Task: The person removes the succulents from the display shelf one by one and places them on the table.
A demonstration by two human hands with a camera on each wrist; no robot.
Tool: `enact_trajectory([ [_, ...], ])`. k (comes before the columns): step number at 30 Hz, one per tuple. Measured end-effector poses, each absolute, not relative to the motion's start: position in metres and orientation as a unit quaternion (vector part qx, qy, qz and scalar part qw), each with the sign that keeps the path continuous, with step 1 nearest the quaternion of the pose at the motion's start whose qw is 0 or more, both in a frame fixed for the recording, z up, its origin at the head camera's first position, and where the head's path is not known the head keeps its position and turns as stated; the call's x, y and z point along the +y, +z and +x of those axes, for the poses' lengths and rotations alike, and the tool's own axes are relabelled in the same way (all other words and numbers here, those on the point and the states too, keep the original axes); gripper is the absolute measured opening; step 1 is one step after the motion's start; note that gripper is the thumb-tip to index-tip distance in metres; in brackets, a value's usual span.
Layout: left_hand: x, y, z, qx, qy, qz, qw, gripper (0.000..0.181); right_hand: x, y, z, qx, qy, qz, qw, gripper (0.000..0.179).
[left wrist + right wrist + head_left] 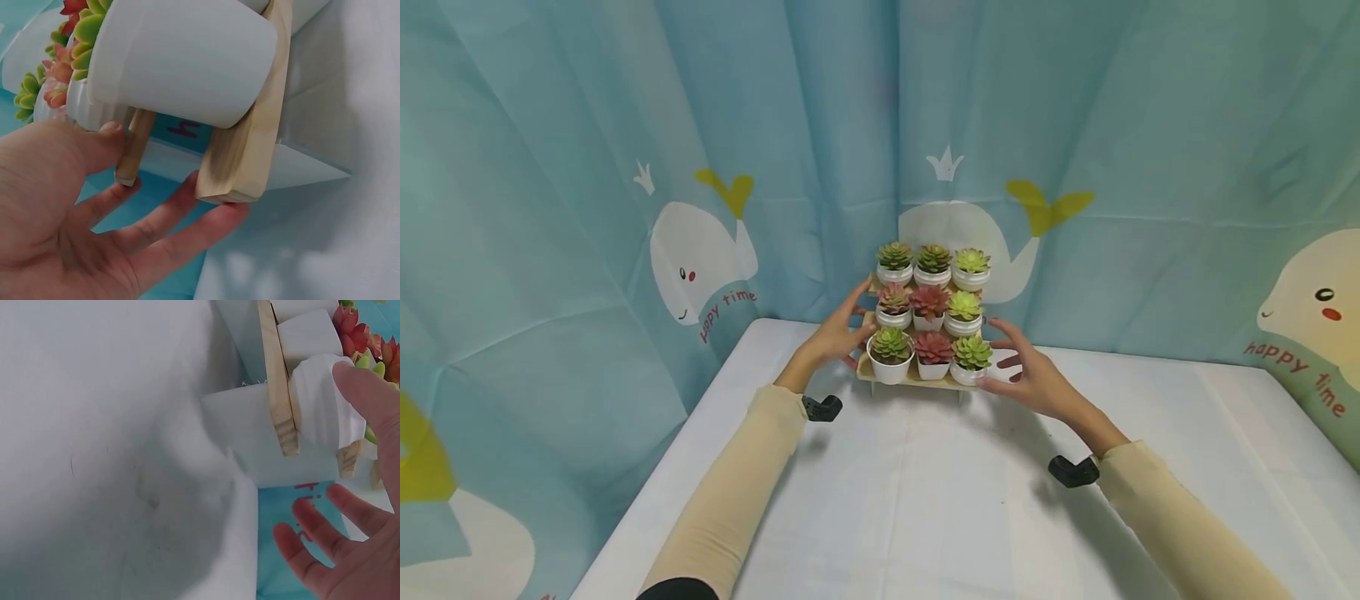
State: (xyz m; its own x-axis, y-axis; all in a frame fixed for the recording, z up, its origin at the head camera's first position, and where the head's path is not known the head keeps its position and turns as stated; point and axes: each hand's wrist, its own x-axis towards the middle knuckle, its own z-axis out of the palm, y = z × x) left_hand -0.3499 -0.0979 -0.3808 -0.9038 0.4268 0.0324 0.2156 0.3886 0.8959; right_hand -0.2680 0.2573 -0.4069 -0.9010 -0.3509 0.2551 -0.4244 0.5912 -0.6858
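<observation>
A three-tier wooden plant stand [865, 370] holds several small white pots of artificial succulents, green and red, standing upright in rows. At its left end is my left hand [835, 335]; in the left wrist view the fingertips touch the ends of two wooden slats [240, 169], beside a round white pot [181, 59]. My right hand [1033, 379] is at the stand's right end with fingers spread. Its thumb [362, 387] lies against or just in front of a ridged white pot [322, 403], contact being unclear, while the other fingers stand apart from the slats.
The stand is on a white-covered table [940, 500], near its back corner. Right behind it hangs a blue curtain [820, 100] printed with whales. A second curtain side runs along the table's left edge. Pale side panels [250, 425] support the slats.
</observation>
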Motion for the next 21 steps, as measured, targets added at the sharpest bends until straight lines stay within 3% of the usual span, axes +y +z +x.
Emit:
enact_trajectory([
  [21, -0.100, -0.394, -0.358, 0.826, 0.519, 0.212, 0.061, 0.076, 0.244, -0.414, -0.272, -0.872, 0.460, 0.165, 0.017, 0.074],
])
